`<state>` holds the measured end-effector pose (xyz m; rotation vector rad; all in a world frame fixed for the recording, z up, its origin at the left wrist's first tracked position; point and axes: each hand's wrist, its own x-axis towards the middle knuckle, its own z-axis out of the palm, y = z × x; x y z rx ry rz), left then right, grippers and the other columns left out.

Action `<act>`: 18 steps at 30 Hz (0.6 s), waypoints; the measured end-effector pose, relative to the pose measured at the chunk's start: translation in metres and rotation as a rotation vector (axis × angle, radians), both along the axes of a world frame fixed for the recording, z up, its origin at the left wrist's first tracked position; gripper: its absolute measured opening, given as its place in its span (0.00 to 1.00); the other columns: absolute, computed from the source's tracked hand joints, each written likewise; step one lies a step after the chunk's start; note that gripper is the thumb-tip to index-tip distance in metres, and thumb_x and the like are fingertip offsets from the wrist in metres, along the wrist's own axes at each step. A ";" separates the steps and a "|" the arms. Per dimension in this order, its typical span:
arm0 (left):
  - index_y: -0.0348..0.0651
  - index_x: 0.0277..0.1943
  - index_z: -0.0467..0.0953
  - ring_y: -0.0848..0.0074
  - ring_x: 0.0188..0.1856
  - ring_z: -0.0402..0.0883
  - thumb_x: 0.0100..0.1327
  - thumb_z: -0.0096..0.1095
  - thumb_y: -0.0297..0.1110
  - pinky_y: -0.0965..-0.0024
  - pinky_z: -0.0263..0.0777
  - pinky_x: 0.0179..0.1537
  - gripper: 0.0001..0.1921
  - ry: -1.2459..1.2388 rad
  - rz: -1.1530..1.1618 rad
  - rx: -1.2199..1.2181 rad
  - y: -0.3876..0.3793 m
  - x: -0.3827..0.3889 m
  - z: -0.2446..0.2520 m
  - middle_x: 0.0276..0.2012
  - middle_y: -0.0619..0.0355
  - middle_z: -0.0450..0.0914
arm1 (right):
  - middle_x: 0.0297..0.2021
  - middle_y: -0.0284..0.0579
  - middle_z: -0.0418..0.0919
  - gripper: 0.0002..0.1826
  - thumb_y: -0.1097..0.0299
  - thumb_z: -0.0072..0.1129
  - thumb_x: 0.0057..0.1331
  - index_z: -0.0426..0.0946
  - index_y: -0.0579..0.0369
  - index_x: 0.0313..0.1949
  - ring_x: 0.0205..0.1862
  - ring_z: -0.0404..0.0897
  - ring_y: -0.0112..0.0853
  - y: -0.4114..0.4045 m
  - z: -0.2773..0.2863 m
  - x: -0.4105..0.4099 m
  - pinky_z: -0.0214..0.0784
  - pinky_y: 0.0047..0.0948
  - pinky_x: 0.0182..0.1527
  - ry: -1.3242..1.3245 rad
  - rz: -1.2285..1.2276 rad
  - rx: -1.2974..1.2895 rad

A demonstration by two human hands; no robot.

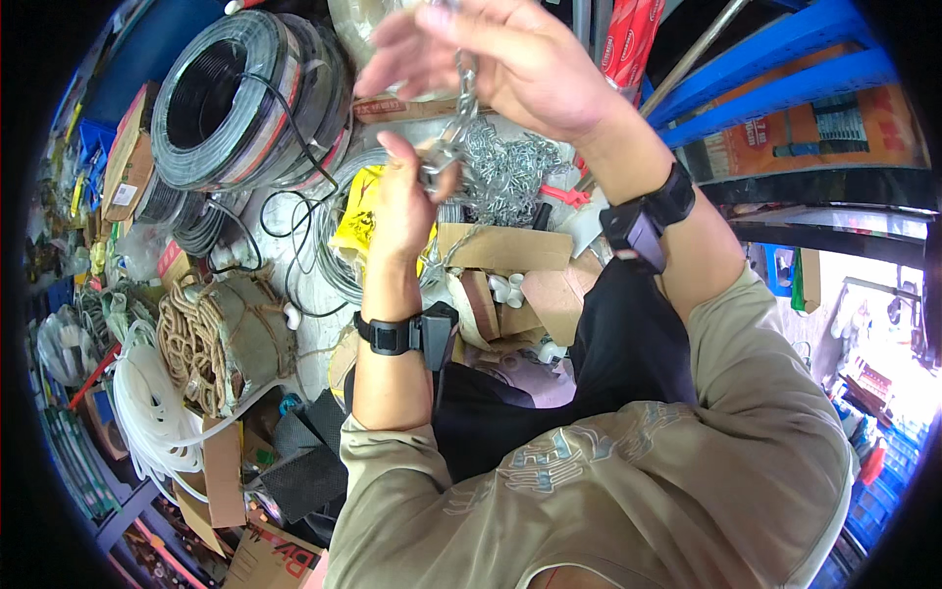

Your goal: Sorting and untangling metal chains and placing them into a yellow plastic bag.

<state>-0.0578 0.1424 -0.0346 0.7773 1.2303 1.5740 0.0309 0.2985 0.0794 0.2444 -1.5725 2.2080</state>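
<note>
A length of metal chain hangs between my two hands. My left hand is lower, its fingers curled on the chain's lower end. Higher up, my right hand is raised and blurred, with the chain's upper part at its thumb; the fingers are spread, and how it holds the chain is unclear. Beyond them lies a heap of silvery chain on the floor. A yellow plastic bag lies behind my left wrist, over a coil of wire.
Large cable coils stand at upper left, a rope bundle and coiled white tubing below them. An open cardboard box is before my knees. A red-handled tool lies beside the chain heap. Blue shelf beams run along the upper right.
</note>
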 end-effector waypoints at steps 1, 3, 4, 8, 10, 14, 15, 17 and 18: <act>0.37 0.48 0.78 0.76 0.26 0.75 0.70 0.36 0.69 0.73 0.68 0.43 0.38 -0.028 0.486 -0.014 0.013 0.027 0.030 0.23 0.64 0.73 | 0.41 0.53 0.84 0.21 0.57 0.45 0.76 0.78 0.65 0.47 0.43 0.84 0.31 0.003 -0.004 0.006 0.76 0.29 0.47 -0.119 0.124 -0.070; 0.40 0.43 0.78 0.71 0.32 0.79 0.69 0.46 0.66 0.69 0.70 0.46 0.31 -0.286 0.629 0.109 0.003 0.009 0.038 0.25 0.61 0.78 | 0.50 0.57 0.81 0.24 0.56 0.47 0.75 0.75 0.69 0.54 0.53 0.81 0.37 0.022 -0.037 0.004 0.75 0.36 0.55 -0.187 0.246 0.007; 0.42 0.40 0.78 0.71 0.33 0.78 0.68 0.48 0.66 0.67 0.69 0.45 0.30 -0.303 0.743 0.132 0.001 0.013 0.054 0.26 0.61 0.78 | 0.52 0.55 0.80 0.25 0.54 0.47 0.75 0.75 0.67 0.54 0.55 0.80 0.37 0.024 -0.057 -0.001 0.74 0.37 0.56 -0.254 0.190 -0.089; 0.51 0.15 0.58 0.74 0.27 0.70 0.68 0.49 0.66 0.68 0.61 0.34 0.33 -0.320 0.897 0.322 -0.003 0.014 0.105 0.17 0.62 0.67 | 0.45 0.48 0.83 0.37 0.35 0.41 0.71 0.79 0.61 0.51 0.51 0.81 0.37 0.018 -0.153 -0.004 0.72 0.38 0.56 -0.359 0.088 0.680; 0.53 0.12 0.51 0.74 0.27 0.66 0.69 0.43 0.67 0.70 0.56 0.33 0.36 -0.260 0.975 0.374 -0.003 0.015 0.129 0.17 0.63 0.66 | 0.37 0.48 0.84 0.44 0.27 0.36 0.68 0.82 0.61 0.40 0.45 0.82 0.36 0.011 -0.174 0.000 0.72 0.38 0.50 -0.578 0.308 0.967; 0.52 0.12 0.54 0.76 0.27 0.61 0.71 0.41 0.64 0.73 0.55 0.33 0.35 -0.199 0.772 0.598 -0.032 -0.018 0.123 0.20 0.64 0.65 | 0.15 0.37 0.69 0.40 0.32 0.42 0.70 0.71 0.57 0.16 0.19 0.67 0.27 0.036 -0.202 -0.005 0.59 0.35 0.26 -0.714 0.098 0.797; 0.52 0.13 0.57 0.76 0.28 0.63 0.71 0.43 0.64 0.73 0.57 0.34 0.34 -0.151 0.837 0.572 -0.030 -0.023 0.118 0.21 0.64 0.67 | 0.09 0.26 0.59 0.38 0.37 0.46 0.72 0.62 0.53 0.10 0.11 0.56 0.23 0.043 -0.199 -0.004 0.50 0.33 0.18 -0.564 -0.248 0.655; 0.49 0.15 0.61 0.71 0.34 0.68 0.72 0.40 0.63 0.65 0.62 0.41 0.33 -0.120 0.974 0.510 -0.021 -0.019 0.123 0.24 0.62 0.69 | 0.07 0.25 0.57 0.38 0.38 0.48 0.71 0.60 0.52 0.10 0.08 0.54 0.21 0.050 -0.167 -0.014 0.46 0.30 0.15 -0.468 -0.580 0.380; 0.47 0.18 0.65 0.67 0.41 0.73 0.73 0.38 0.61 0.57 0.67 0.49 0.32 -0.085 1.122 0.445 -0.021 -0.016 0.125 0.27 0.59 0.71 | 0.11 0.29 0.64 0.35 0.39 0.48 0.71 0.67 0.54 0.15 0.13 0.62 0.23 0.042 -0.131 -0.015 0.54 0.29 0.19 -0.398 -0.568 0.280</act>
